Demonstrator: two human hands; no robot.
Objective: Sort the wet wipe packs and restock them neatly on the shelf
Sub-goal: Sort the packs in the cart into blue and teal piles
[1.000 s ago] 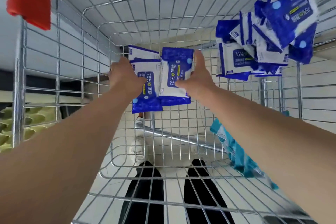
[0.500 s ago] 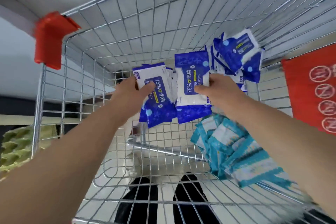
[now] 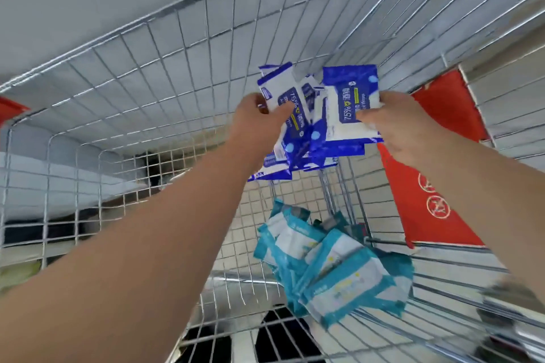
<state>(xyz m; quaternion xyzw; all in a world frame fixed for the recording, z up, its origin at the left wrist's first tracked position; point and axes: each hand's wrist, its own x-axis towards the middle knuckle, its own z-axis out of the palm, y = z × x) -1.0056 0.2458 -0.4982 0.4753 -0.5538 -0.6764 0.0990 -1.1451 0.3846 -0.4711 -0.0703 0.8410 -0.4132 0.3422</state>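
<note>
Both my arms reach into a wire shopping cart (image 3: 153, 91). My left hand (image 3: 253, 118) grips a blue-and-white wet wipe pack (image 3: 284, 97) printed "75%". My right hand (image 3: 404, 127) grips another blue pack (image 3: 349, 103) beside it. The two held packs touch over more blue packs (image 3: 274, 169) lying below them at the cart's far end. A loose heap of teal-and-white wipe packs (image 3: 333, 268) lies on the cart floor nearer to me, under my right forearm.
The cart's wire walls close in on the left, far and right sides. A red flap with white symbols (image 3: 433, 186) hangs on the right wall. A red plastic corner (image 3: 8, 109) shows at the left rim. Dark shoes (image 3: 283, 339) show through the floor mesh.
My view has swung left, so hands and packs now sit further right. Both hands carried their blue packs over to the blue pile at the cart's far end. The teal heap came into view.
</note>
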